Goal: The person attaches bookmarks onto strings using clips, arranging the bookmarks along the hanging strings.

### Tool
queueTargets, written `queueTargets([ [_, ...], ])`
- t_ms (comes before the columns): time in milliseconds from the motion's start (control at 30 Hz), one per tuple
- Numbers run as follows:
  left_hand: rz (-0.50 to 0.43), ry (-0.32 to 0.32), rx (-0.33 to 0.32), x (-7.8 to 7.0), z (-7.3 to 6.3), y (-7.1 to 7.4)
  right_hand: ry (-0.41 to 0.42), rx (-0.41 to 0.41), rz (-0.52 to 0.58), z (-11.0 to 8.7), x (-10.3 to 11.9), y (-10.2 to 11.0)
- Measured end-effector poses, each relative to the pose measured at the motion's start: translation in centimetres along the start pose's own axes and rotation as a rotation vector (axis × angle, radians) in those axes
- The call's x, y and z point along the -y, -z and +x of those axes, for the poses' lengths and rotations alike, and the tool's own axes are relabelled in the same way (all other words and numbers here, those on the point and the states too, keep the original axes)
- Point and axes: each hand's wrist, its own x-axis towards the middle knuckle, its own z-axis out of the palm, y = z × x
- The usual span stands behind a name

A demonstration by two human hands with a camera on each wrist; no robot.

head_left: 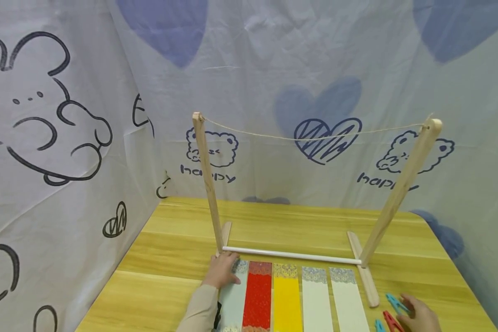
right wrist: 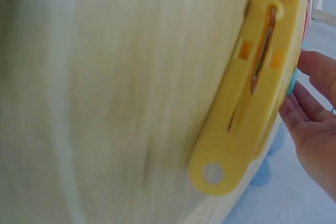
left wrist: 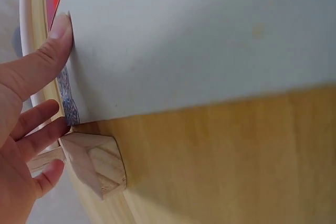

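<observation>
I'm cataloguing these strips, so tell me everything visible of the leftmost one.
The leftmost strip is long, pale grey-blue, possibly card, with a lace-like patterned band at its far end and a faint yellowish spot in the left wrist view. It lies on the wood-grain table, left of the red strip, running away from the person. The left hand is at its far end, thumb against it.

Strips (head_left: 287, 302) in row on table (head_left: 149, 276), lower centre, rack (head_left: 292, 254) behind; clips (head_left: 392, 321) lower right, at my right hand (head_left: 421, 315).
</observation>
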Motion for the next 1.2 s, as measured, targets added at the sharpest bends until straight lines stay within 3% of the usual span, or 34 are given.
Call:
queueTargets([
  [233,0.044,-0.036,-0.003,0.3,0.2,0.0,-0.026,0.024,-0.015,0.0,0.0,0.1],
  [467,0.056,-0.043,-0.041,0.5,0.3,0.6,0.004,-0.109,0.007,-0.5,0.6,0.4],
  [600,0.013,-0.026,-0.042,0.4,0.4,0.9,0.035,-0.172,0.062,-0.8,1.2,0.4],
  [700,-0.120,0.033,-0.038,0.4,0.5,0.9,0.046,-0.233,0.132,-1.1,1.9,0.4],
  [800,-0.346,0.143,-0.062,0.6,0.5,0.7,0.079,-0.308,0.184,-1.2,2.6,0.2],
  [967,-0.713,0.284,-0.137,0.9,0.6,0.2,0.135,-0.365,0.244,-1.2,3.4,-0.1],
  [1067,-0.833,0.326,-0.154,0.9,0.7,0.3,0.138,-0.372,0.279,-1.0,3.8,-0.1],
  [1200,-0.897,0.350,-0.180,0.9,0.7,0.5,0.138,-0.392,0.329,-0.8,4.3,-0.3],
])
